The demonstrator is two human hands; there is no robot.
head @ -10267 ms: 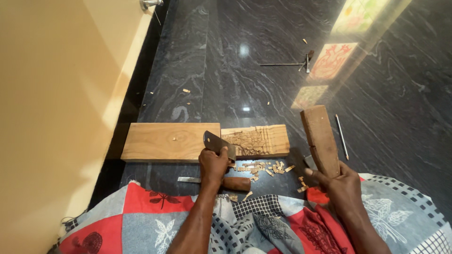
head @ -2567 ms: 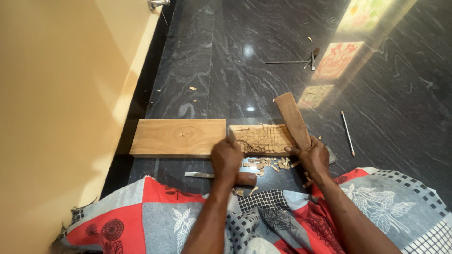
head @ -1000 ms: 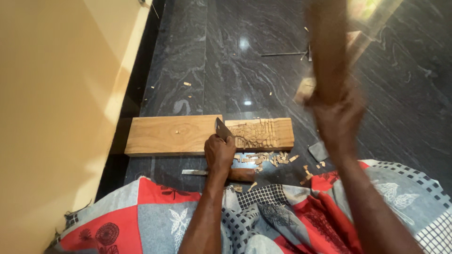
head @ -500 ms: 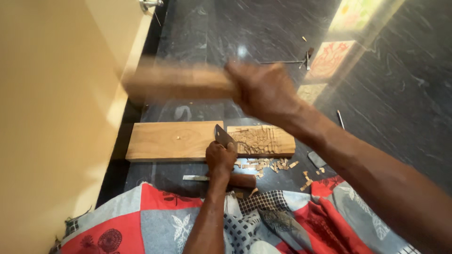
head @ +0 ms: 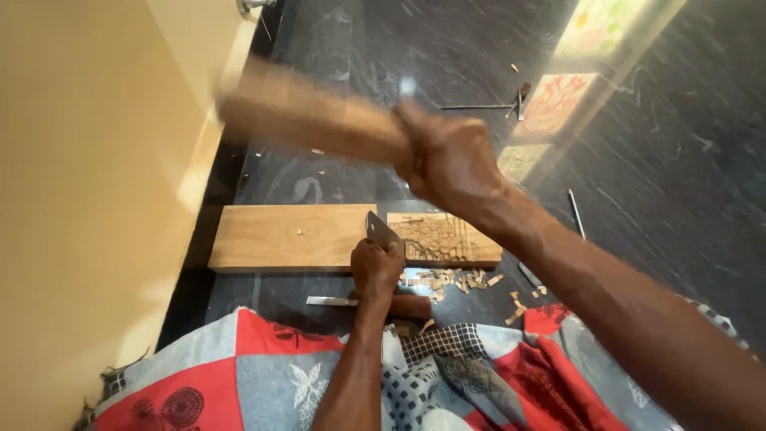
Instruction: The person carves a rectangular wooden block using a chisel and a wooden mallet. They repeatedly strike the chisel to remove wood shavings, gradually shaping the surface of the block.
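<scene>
Wooden plank (head: 319,237) flat on dark floor (head: 654,175), carved patch at its right end. Your left hand (head: 377,268) fisted round chisel (head: 382,232), blade on plank. Your right hand (head: 451,160) clenched on wooden mallet (head: 307,120), raised, blurred. Chips (head: 447,279) beside plank.

A flat wooden board (head: 351,237) lies on the dark floor, carved at its right end. A steel chisel (head: 383,233) stands tilted on it. A blurred wooden mallet (head: 307,116) hangs raised above the board.
</scene>
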